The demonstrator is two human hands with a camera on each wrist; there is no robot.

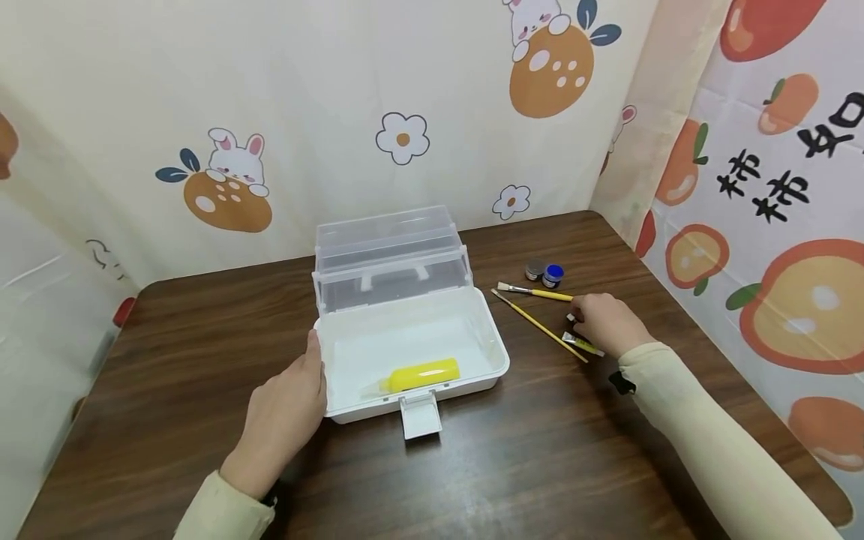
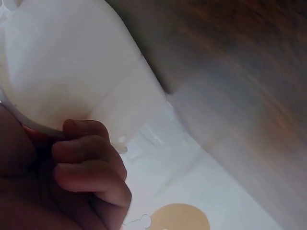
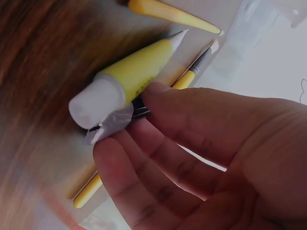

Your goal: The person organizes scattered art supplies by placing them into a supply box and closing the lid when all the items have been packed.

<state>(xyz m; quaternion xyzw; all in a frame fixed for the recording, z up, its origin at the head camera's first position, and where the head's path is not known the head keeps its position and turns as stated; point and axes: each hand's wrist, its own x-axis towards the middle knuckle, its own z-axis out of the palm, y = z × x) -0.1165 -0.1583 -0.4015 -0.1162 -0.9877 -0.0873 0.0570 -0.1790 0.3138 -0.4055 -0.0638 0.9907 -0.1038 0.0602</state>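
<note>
A white storage box (image 1: 412, 335) stands on the table with its clear lid (image 1: 391, 259) raised. Inside, along the front wall, lies a yellow bottle (image 1: 424, 375) with a clear pointed tip. My left hand (image 1: 286, 401) grips the box's left side, its fingers (image 2: 91, 151) curled against the wall. At the right, my right hand (image 1: 610, 322) pinches a small dark tube with a pale cap (image 3: 115, 122), mostly hidden by the thumb and fingers. Just beside it is a yellow paint tube (image 3: 141, 69) with a white cap.
Two yellow-handled paintbrushes, one flat-tipped (image 1: 543, 293) and one thin (image 1: 540, 325), lie right of the box. Behind them stand a blue paint jar (image 1: 553, 275) and a grey-lidded jar (image 1: 535, 269). The box's latch (image 1: 420, 416) hangs down in front. Printed curtains border the table (image 1: 513, 465).
</note>
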